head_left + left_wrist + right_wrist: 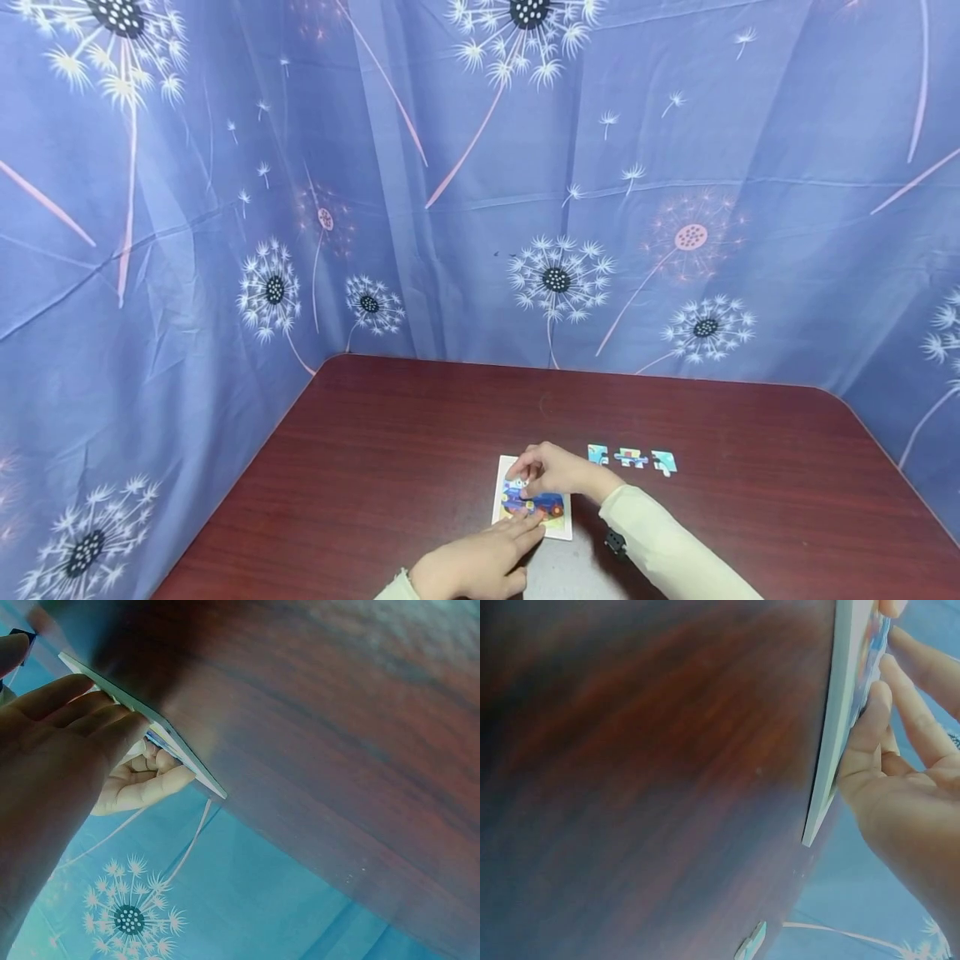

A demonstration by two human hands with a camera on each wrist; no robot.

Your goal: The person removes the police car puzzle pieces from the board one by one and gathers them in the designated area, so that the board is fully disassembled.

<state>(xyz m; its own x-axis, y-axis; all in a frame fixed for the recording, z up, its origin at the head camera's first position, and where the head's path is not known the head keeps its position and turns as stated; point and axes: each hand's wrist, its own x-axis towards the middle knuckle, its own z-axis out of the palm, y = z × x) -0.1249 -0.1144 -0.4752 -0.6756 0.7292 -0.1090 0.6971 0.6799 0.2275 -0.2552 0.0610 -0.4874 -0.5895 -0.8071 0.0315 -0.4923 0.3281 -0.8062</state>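
A jigsaw puzzle board (567,523) with a white border and a blue vehicle picture lies on the table. My left hand (483,557) rests its extended fingers on the board's near left part. Over the upper left of the picture, my right hand (561,472) pinches a puzzle piece (517,482) between thumb and fingers, down at the picture. Fingers partly cover that piece, so whether it sits flush cannot be told. In the right wrist view, the thumb (874,712) is close against the puzzle surface.
Three loose puzzle pieces lie in a row right of the board: a left one (597,453), a middle one (631,457) and a right one (664,462). The dark red wooden table (390,433) meets a blue dandelion-print curtain (465,275) at its back and left.
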